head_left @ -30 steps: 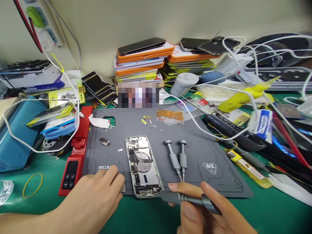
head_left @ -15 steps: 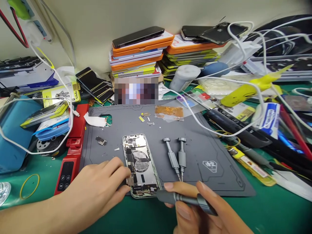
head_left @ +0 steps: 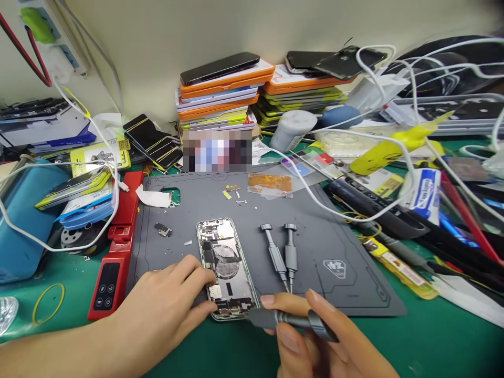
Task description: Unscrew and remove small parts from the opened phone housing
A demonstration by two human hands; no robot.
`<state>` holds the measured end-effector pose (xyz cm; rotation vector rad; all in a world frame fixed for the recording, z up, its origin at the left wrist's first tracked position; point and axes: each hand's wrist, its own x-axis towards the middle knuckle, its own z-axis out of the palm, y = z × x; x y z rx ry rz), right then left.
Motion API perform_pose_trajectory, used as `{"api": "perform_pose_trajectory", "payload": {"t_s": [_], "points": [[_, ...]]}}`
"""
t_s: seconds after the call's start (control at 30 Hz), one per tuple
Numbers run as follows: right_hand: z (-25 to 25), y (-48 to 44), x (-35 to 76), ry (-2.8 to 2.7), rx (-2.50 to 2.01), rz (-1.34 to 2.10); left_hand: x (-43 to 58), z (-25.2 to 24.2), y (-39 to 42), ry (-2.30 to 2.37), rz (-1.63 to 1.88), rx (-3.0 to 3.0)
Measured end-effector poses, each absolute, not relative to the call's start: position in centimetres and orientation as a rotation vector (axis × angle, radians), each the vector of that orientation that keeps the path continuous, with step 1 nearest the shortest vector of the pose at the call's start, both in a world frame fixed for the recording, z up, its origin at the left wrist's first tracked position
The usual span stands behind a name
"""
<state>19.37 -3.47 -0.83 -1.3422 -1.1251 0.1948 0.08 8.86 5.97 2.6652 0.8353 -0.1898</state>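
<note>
An opened phone point(head_left: 236, 268), its inside parts bare, lies on the grey mat with its lower end towards me. My left hand point(head_left: 177, 294) is at its left edge, fingertips and thumb curled against the frame near the lower end. A small whitish metal part point(head_left: 215, 291) sits inside the phone by those fingertips. In my right hand point(head_left: 303, 325) is a grey screwdriver point(head_left: 275, 318), held nearly level. Its front end points at the phone's lower right corner; the tip is hard to make out. Two more screwdrivers point(head_left: 290, 252) lie right of the phone.
The grey mat point(head_left: 307, 210) carries a small camera-like module point(head_left: 163, 229), metal bits point(head_left: 233, 188) and an orange flex strip point(head_left: 270, 183). A red device point(head_left: 107, 283) borders it at left. Stacked boxes point(head_left: 220, 100) stand behind; a white cable point(head_left: 334, 212) loops at right.
The small part by my left fingertips stood brownish and raised; now its whitish face shows inside the phone. The view has shifted slightly. My right hand keeps the screwdriver at the same corner.
</note>
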Motion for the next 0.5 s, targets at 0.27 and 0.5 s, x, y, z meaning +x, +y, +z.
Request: {"api": "perform_pose_trajectory", "payload": {"t_s": [0.27,0.5], "points": [[-1.8,-2.9,19.4,-1.098,-1.352,0.130,-1.0,4.8,8.0,0.439,0.212,3.029],[-1.9,-3.0,19.7,-1.120,-1.358,0.167,-0.9,4.2,8.5,0.554,0.053,2.937]]}}
